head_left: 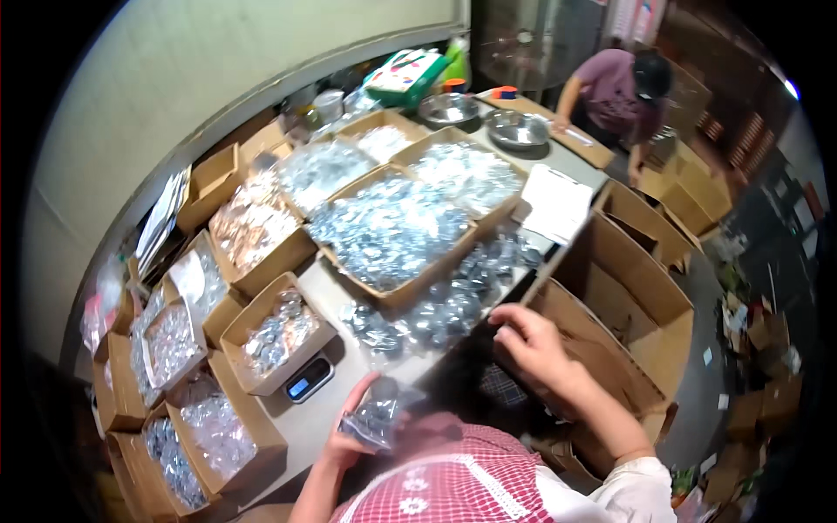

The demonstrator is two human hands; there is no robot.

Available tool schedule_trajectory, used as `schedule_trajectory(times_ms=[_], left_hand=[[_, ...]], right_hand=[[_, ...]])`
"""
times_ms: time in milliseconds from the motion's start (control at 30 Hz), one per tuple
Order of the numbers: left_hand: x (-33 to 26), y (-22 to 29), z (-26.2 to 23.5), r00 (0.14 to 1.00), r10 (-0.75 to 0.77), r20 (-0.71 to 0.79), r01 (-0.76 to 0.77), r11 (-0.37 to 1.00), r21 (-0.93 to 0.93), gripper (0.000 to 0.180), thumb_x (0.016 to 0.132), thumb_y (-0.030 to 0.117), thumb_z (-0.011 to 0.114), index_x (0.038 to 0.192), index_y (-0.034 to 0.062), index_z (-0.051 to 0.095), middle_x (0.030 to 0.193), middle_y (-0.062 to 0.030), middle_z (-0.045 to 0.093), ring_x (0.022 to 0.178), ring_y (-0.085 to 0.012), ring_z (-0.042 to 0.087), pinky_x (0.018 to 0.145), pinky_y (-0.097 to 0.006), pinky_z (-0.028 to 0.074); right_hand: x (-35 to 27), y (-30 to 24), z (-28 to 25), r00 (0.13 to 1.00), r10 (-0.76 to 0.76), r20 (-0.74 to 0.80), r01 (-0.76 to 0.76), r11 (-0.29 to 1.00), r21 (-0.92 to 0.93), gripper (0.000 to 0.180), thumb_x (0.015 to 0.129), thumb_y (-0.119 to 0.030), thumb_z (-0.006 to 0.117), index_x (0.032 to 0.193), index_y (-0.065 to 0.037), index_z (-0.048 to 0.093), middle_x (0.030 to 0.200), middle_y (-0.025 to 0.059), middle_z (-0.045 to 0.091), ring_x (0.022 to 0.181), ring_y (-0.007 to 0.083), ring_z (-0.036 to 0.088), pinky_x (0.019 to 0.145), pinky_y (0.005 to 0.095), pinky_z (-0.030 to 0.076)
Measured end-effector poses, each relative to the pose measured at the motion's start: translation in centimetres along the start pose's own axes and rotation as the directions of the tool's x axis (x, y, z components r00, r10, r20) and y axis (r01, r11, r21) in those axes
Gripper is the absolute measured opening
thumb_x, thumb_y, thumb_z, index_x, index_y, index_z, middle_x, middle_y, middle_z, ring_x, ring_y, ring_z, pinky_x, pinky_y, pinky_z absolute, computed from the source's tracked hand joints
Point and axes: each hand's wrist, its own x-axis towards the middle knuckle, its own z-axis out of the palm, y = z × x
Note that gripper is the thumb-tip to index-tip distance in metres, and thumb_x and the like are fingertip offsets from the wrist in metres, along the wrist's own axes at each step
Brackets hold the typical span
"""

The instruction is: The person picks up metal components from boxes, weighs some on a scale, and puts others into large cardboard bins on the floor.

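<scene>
Head view. The left hand [343, 446] grips a clear plastic bag of dark parts [382, 413], which lies against the fingers, right of the palm; its long axis is unclear. The right hand [534, 347], well apart, is loosely bent and apparently unfilled, nearer the bagged parts [445, 312] to its left and the cardboard box [664, 340] to its right.
</scene>
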Motion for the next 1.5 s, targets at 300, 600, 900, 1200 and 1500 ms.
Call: schedule_trajectory(times_ms=[300, 600, 900, 1200, 1500], left_hand=[[2.0, 4.0, -7.6, 0.987, 0.118, 0.114, -0.079, 0.95, -0.302, 0.094, 0.072, 0.029, 0.08, 0.148, 0.0344, 0.025, 0.133, -0.0404, 0.042, 0.117, -0.0456, 0.053, 0.072, -0.052, 0.057], [8.4, 9.5, -6.0, 0.947, 0.318, -0.053, -0.315, 0.877, -0.363, 0.116, 0.051, 0.009, 0.073, 0.153, 0.0233, 0.019, 0.15, -0.0252, 0.032, 0.123, -0.0475, 0.05, 0.073, -0.053, 0.061], [19.4, 12.1, 4.3, 0.955, 0.21, 0.21, -0.123, 0.923, -0.365, 0.117, 0.053, 0.008, 0.067, 0.155, 0.028, 0.013, 0.148, -0.0369, 0.022, 0.137, -0.0522, 0.028, 0.092, -0.074, 0.042], [31.0, 7.5, 15.7, 0.921, -0.041, 0.387, 0.153, 0.952, -0.264, 0.097, 0.069, 0.029, 0.075, 0.152, 0.0221, 0.026, 0.145, -0.0156, 0.042, 0.13, -0.0408, 0.045, 0.099, -0.071, 0.039], [45.7, 4.3, 17.6, 0.907, -0.294, 0.302, 0.393, 0.849, -0.353, 0.069, 0.075, 0.035, 0.066, 0.134, 0.0039, 0.049, 0.13, -0.0192, 0.057, 0.12, -0.0365, 0.055, 0.094, -0.055, 0.052]], right_hand=[[7.3, 1.1, 22.6, 0.855, -0.344, 0.388, 0.487, 0.789, -0.374, 0.037, 0.075, -0.011, 0.062, 0.111, -0.002, 0.061, 0.124, 0.019, 0.055, 0.117, 0.0333, 0.05, 0.097, 0.0431, 0.041], [12.7, 0.7, 14.3, 0.905, -0.079, 0.419, -0.061, 0.948, 0.311, 0.043, 0.074, -0.006, 0.062, 0.118, -0.008, 0.062, 0.108, 0.0123, 0.064, 0.101, 0.0286, 0.062, 0.087, 0.0397, 0.05], [17.5, -4.5, -7.2, 0.888, 0.433, 0.154, -0.302, 0.296, 0.906, 0.047, 0.079, 0.003, 0.053, 0.126, 0.001, 0.054, 0.114, 0.0098, 0.061, 0.101, 0.0164, 0.062, 0.091, 0.0299, 0.051], [18.1, 2.2, -11.8, 0.878, 0.477, 0.038, -0.175, 0.247, 0.953, 0.033, 0.087, -0.002, 0.054, 0.12, -0.002, 0.056, 0.108, 0.0116, 0.062, 0.098, 0.0203, 0.063, 0.087, 0.0321, 0.052], [21.2, 13.4, -18.1, 0.937, 0.306, -0.17, -0.144, 0.78, 0.609, 0.038, 0.096, -0.022, 0.06, 0.13, -0.004, 0.055, 0.117, 0.0081, 0.061, 0.109, 0.0132, 0.055, 0.091, 0.0292, 0.047]])
